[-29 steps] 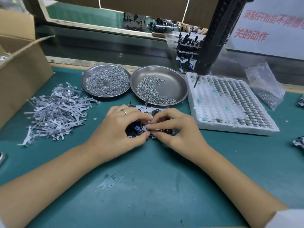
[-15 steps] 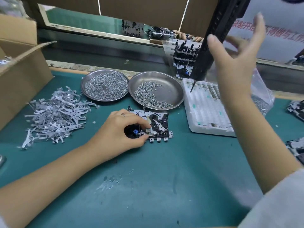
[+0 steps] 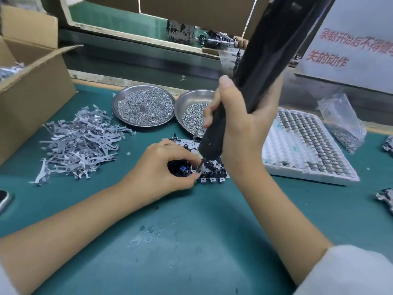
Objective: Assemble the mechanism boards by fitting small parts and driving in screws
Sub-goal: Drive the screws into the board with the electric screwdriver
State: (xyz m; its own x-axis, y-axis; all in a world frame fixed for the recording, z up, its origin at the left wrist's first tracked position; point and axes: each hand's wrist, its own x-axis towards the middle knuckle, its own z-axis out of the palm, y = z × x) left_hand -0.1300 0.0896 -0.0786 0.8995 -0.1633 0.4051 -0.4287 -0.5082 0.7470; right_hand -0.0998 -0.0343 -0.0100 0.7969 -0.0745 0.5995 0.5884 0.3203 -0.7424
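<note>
A mechanism board, black and silver with a blue part, lies on the green mat at the centre. My left hand grips its left end, thumb and forefinger pinching close to the screw spot. My right hand is wrapped round the black electric screwdriver, which hangs from above. Its bit touches the board just beside my left fingertips. The hands hide much of the board.
Two steel dishes of screws stand behind the board. A heap of grey metal levers lies left, next to a cardboard box. A white tray of small parts and a plastic bag sit right. More boards lie at the right edge.
My right hand left the board, reached up, took hold of the hanging screwdriver and brought its bit down onto the board. My left hand stayed on the board.
</note>
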